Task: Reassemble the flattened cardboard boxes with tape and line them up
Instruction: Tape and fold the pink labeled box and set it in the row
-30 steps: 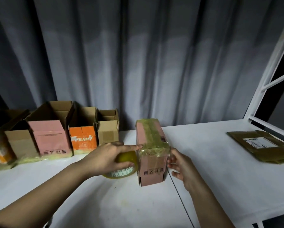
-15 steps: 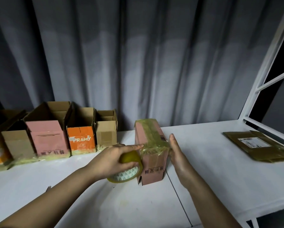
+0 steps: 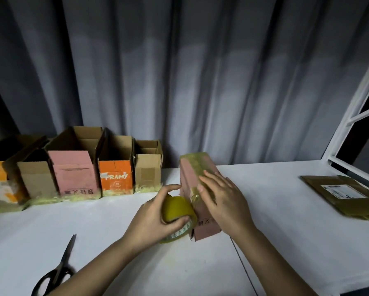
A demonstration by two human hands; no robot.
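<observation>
Nearest me on the white table [image 3: 93, 242] lie black-handled scissors [image 3: 57, 272]. Just beyond, my left hand [image 3: 155, 218] curls round a yellowish roll of clear tape [image 3: 178, 212] held against the pink cardboard box [image 3: 200, 201], whose printed characters I cannot read. My right hand [image 3: 224, 199] lies flat on its taped top, fingers straight. Farther left stands a row of open boxes, among them an orange box [image 3: 116, 178] marked "PRAMY". Far right lies a flattened brown box [image 3: 346, 197] bearing a white label.

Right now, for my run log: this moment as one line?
step: taping pink box | left hand: grips tape roll | right hand: flat on box | scissors: idle on table
</observation>
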